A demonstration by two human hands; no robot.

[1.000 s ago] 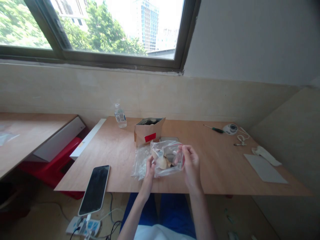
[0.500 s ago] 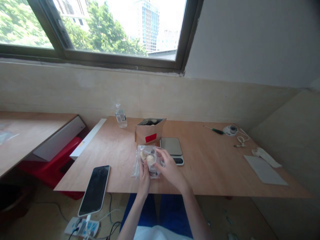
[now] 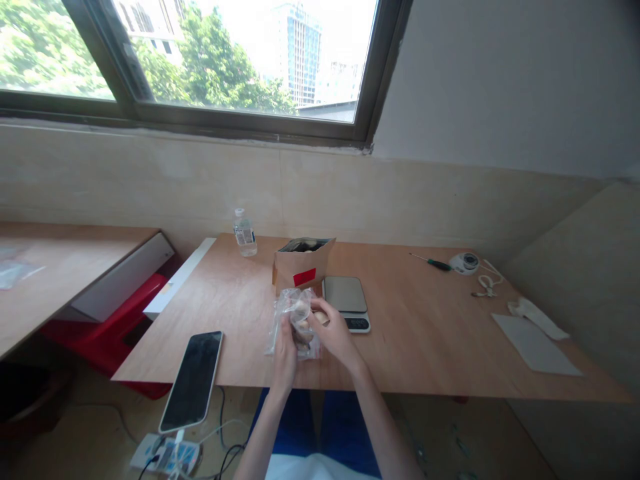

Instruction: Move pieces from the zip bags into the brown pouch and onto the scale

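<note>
My left hand (image 3: 285, 353) is closed round the near left side of a clear plastic bag (image 3: 295, 303), held just above the table's front part. Pale and brownish pieces, perhaps dried mushrooms, show through the film. My right hand (image 3: 337, 337) is at the bag's right side, its fingers and thumb curled round a pale round piece (image 3: 321, 317). Whether those fingers also pinch the film cannot be made out. Behind the bag stands an open brown paper pouch (image 3: 295, 267) with a red label and pale contents at its mouth. A kitchen scale (image 3: 346, 295) lies beside the right hand.
A water bottle (image 3: 245, 235) stands at the back left. A phone (image 3: 193, 380) on a cable overhangs the front left edge above a power strip (image 3: 165, 455). At right lie a screwdriver (image 3: 437, 265), a white round device (image 3: 465, 263) and a white sheet (image 3: 535, 343).
My right fingers have curled inward at the bag, and a pale piece now shows between them. The bag has crumpled and turned slightly. The view has shifted a little.
</note>
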